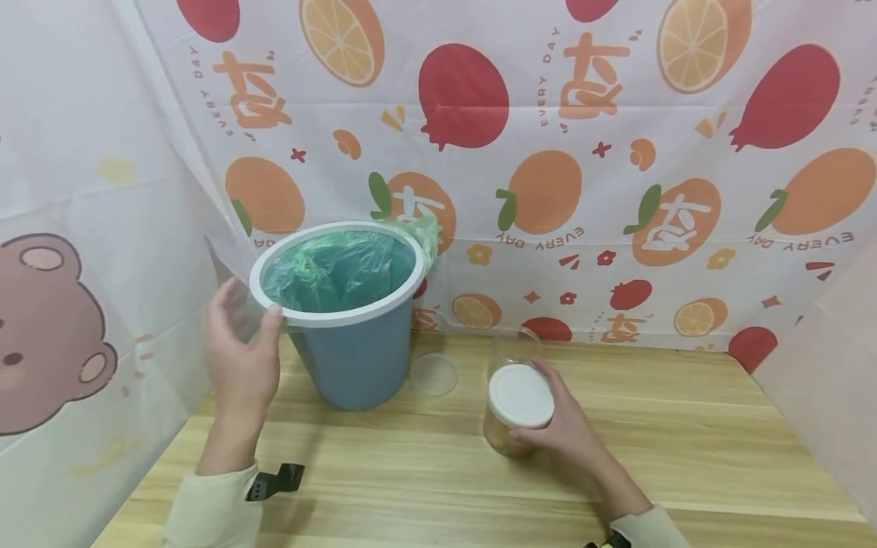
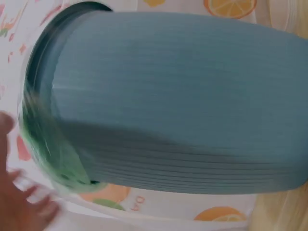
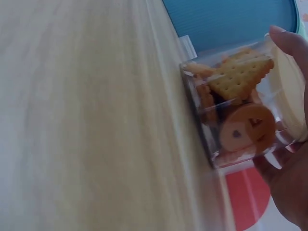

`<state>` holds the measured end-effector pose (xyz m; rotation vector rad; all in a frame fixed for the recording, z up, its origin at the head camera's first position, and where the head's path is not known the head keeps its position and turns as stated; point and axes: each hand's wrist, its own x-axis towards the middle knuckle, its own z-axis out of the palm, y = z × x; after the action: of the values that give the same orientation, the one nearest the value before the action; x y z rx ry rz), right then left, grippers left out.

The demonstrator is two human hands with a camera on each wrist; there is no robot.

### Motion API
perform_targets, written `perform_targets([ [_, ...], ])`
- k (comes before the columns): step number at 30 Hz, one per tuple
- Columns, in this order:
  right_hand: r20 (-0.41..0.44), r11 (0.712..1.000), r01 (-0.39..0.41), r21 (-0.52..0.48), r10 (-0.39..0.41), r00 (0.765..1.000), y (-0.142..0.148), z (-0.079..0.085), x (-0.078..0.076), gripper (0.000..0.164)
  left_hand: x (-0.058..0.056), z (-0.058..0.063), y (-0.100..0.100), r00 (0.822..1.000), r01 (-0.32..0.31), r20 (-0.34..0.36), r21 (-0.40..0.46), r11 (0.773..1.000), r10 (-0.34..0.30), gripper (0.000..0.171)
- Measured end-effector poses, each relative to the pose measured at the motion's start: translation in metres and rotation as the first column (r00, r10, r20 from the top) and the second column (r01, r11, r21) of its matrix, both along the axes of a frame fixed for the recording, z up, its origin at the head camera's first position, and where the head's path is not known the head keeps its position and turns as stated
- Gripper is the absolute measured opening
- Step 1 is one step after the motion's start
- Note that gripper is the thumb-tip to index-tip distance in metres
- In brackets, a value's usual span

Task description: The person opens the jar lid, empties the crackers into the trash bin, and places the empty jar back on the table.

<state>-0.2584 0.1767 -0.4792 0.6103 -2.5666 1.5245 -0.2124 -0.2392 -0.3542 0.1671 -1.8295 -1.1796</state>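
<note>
My right hand (image 1: 565, 422) grips a clear jar of biscuits (image 1: 503, 441) by its side, thumb in front and fingers behind. Its white lid (image 1: 522, 396) is on. In the right wrist view, a square cracker (image 3: 240, 74) and a round brown biscuit (image 3: 248, 127) show through the jar wall. Beside the white rim of a blue-grey bin (image 1: 356, 358), my left hand (image 1: 240, 358) is raised with fingers loosely spread, holding nothing. A thin green bag (image 1: 322, 262) lines the bin and folds over its rim. The left wrist view has the hand blurred near the bin's top.
A transparent container (image 1: 514, 346) stands just behind the jar, partly hidden by it. Between bin and jar, a clear round disc (image 1: 435, 374) lies on the wooden table (image 1: 384, 472). A fruit-print cloth (image 1: 466, 183) hangs along the back, with a bear-print cloth (image 1: 137, 304) at left.
</note>
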Motion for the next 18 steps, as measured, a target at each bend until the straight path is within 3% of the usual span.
perform_targets([
  [1,0.004,1.0,0.001,-0.011,-0.001,1.0,0.0,-0.002,-0.001,0.117,0.001,0.003,0.005,0.992,-0.051,-0.114,-0.013,0.999,0.049,0.056],
  [2,0.013,1.0,0.005,-0.021,-0.004,1.0,0.0,-0.003,-0.002,0.118,0.002,0.006,0.012,0.969,-0.098,-0.231,-0.021,0.995,0.091,0.051],
  [4,0.034,0.999,0.011,-0.044,-0.01,0.999,0.001,-0.007,-0.003,0.121,0.004,0.013,0.024,0.892,-0.162,-0.434,-0.043,0.986,0.127,0.047],
  [6,0.058,0.998,0.021,-0.063,-0.018,0.998,0.003,-0.01,-0.004,0.124,0.007,0.021,0.038,0.824,-0.172,-0.556,-0.06,0.983,0.111,0.047],
  [8,0.08,0.996,0.035,-0.087,-0.028,0.996,0.003,-0.013,-0.003,0.126,0.011,0.025,0.051,0.79,-0.147,-0.609,-0.081,0.986,0.068,0.045],
  [12,0.101,0.991,0.043,-0.127,-0.03,0.994,0.003,-0.019,-0.003,0.126,0.017,0.025,0.069,0.778,-0.08,-0.625,-0.201,0.976,-0.065,0.041],
  [15,0.095,0.984,0.022,-0.174,-0.005,0.995,0.003,-0.023,-0.004,0.124,0.018,0.02,0.075,0.794,0.003,-0.573,-0.33,0.944,-0.202,0.044],
  [18,0.082,0.976,-0.009,-0.216,0.027,0.996,0.002,-0.026,-0.004,0.119,0.016,0.01,0.078,0.829,0.119,-0.448,-0.444,0.888,-0.334,0.047],
])
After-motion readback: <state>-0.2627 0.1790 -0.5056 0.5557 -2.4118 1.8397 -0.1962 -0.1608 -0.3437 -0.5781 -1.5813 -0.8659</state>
